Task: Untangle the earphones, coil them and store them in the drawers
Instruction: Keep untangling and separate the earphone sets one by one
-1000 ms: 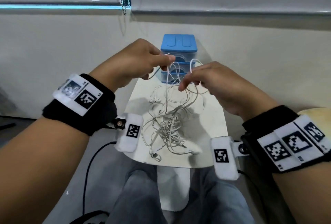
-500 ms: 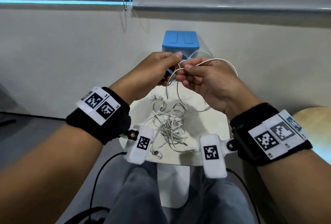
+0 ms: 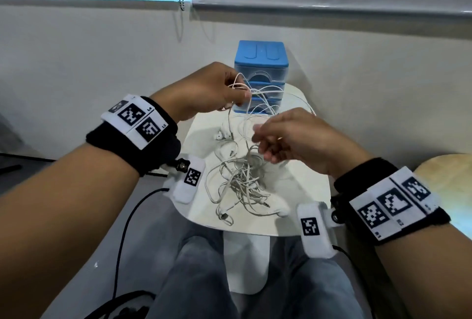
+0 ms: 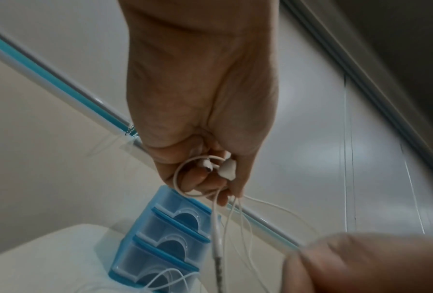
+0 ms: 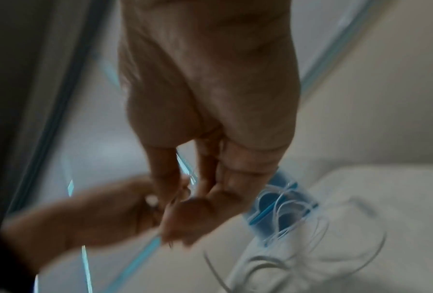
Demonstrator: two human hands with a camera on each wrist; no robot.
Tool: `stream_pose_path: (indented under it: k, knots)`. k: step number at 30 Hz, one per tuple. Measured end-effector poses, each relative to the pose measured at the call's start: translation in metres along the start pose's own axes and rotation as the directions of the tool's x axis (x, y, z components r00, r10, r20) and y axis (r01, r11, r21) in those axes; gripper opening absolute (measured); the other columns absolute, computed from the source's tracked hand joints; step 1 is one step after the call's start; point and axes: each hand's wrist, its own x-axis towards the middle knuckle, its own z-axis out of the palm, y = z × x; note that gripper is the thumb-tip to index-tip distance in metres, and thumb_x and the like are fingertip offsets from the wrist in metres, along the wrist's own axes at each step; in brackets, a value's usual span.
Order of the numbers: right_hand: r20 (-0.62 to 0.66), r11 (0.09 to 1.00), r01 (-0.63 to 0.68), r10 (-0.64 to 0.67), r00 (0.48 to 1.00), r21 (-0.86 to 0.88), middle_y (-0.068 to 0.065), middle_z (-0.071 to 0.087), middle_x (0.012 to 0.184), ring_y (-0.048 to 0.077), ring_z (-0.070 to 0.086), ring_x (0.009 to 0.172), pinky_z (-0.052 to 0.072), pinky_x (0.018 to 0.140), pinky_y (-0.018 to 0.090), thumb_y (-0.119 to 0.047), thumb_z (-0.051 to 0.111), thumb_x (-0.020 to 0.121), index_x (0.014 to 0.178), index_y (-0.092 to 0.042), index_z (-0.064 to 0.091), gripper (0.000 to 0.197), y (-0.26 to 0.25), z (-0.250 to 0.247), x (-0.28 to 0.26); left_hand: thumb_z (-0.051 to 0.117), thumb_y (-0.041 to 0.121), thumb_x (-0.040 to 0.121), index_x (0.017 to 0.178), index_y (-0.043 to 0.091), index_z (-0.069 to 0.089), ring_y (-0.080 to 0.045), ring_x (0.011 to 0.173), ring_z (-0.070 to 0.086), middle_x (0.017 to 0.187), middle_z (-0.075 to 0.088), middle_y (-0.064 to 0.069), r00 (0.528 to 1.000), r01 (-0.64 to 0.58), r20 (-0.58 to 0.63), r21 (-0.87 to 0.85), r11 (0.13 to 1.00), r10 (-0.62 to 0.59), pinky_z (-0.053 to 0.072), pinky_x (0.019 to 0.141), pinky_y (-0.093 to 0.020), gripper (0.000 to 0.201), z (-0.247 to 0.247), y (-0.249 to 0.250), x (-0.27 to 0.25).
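both hands have drawn apart since half a second ago. left hand (image 3: pixel 212 91) pinches earphones (image 3: pixel 237 178) loops above the table (image 3: pixel 306 191); right hand (image 3: pixel 288 137), fingers loosely curled, grip unclear. tangle lies on the table before the shut drawers (image 3: pixel 260 73); contents unseen.

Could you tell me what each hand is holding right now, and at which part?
The left hand pinches the earphones at a small loop of cable near an earbud. The right hand is too blurred to tell whether it grips a cable.
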Motion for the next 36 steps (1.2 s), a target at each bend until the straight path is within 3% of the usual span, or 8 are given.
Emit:
stream_pose_path:
  k: [2,4,7,11,17,25,30,36]
  knots:
    - [0.06,0.949,0.024,-0.005,0.998,-0.313,0.016,0.072,0.084,0.022,0.067,0.067,0.056,0.06,0.029,-0.025,0.071,0.094,0.101,0.003,0.07,0.029,0.007,0.004,-0.001,0.069,0.021,0.097,0.089,0.011,0.071,-0.008,0.06,0.052,0.071,0.07,0.004,0.996,0.006,-0.085,0.078,0.997,0.0,0.043,0.059,-0.022,0.013,-0.005,0.002,0.007]
    - [0.101,0.754,0.075,-0.012,0.995,-0.652,0.003,0.067,0.107,0.019,0.064,0.092,0.053,0.081,0.031,-0.041,0.077,0.087,0.125,-0.016,0.064,0.047,0.013,0.01,-0.001,0.067,0.024,0.098,0.094,0.007,0.071,-0.006,0.059,0.055,0.075,0.071,0.002,0.989,-0.01,-0.145,0.099,0.995,0.024,0.045,0.059,-0.019,0.018,-0.006,0.006,0.014]
    - [0.218,0.601,0.141,0.057,0.974,-0.787,-0.009,0.053,0.114,0.018,0.056,0.111,0.047,0.097,0.034,-0.052,0.077,0.081,0.137,-0.031,0.053,0.065,0.017,0.021,-0.002,0.065,0.021,0.099,0.094,0.006,0.07,0.003,0.049,0.052,0.081,0.073,-0.002,0.986,-0.065,-0.144,0.099,0.993,0.078,0.038,0.05,-0.011,0.017,0.002,0.014,0.022]
    - [0.323,0.555,0.219,0.095,0.942,-0.803,-0.01,0.063,0.102,0.016,0.06,0.097,0.052,0.087,0.033,-0.046,0.079,0.082,0.119,-0.027,0.064,0.044,0.021,0.035,-0.005,0.067,0.024,0.098,0.094,0.011,0.071,-0.013,0.078,0.065,0.088,0.077,-0.004,0.994,-0.108,-0.019,0.056,0.993,0.109,0.045,0.072,-0.026,0.014,0.02,0.019,0.034]
    - [0.361,0.517,0.289,0.041,0.932,-0.806,-0.016,0.053,0.064,0.0,0.048,0.064,0.035,0.058,0.02,-0.031,0.079,0.085,0.094,-0.024,0.073,0.013,0.02,0.045,-0.008,0.067,0.023,0.098,0.1,0.006,0.073,-0.007,0.077,0.059,0.092,0.075,0.002,0.975,-0.09,0.221,0.238,0.967,0.036,0.044,0.064,-0.014,0.019,0.056,0.001,0.047]
    - [0.382,0.543,0.32,0.0,0.924,-0.776,-0.011,0.067,0.098,0.01,0.059,0.09,0.05,0.081,0.027,-0.022,0.078,0.083,0.123,-0.031,0.072,0.041,0.019,0.034,-0.005,0.077,0.036,0.09,0.135,0.013,0.064,-0.013,0.116,0.063,0.127,0.069,0.005,0.924,-0.04,0.35,0.49,0.871,-0.154,0.048,0.103,-0.028,0.052,0.035,-0.012,0.035]
    - [0.339,0.608,0.276,-0.012,0.941,-0.744,-0.009,0.068,0.101,0.013,0.062,0.095,0.054,0.09,0.033,-0.019,0.078,0.081,0.119,-0.032,0.073,0.041,0.025,0.026,-0.004,0.07,0.037,0.094,0.135,0.02,0.065,-0.007,0.113,0.065,0.124,0.07,0.008,0.959,0.01,0.264,0.34,0.94,-0.106,0.048,0.103,-0.026,0.044,0.018,-0.01,0.001]
    - [0.204,0.787,0.149,-0.03,0.979,-0.599,-0.007,0.066,0.122,0.015,0.07,0.1,0.055,0.097,0.043,-0.029,0.086,0.071,0.117,-0.037,0.068,0.05,0.038,0.005,-0.007,0.072,0.042,0.091,0.097,0.029,0.072,-0.007,0.086,0.066,0.095,0.073,0.01,0.977,0.08,0.171,0.259,0.962,-0.128,0.053,0.082,-0.031,0.015,0.027,-0.018,-0.049]
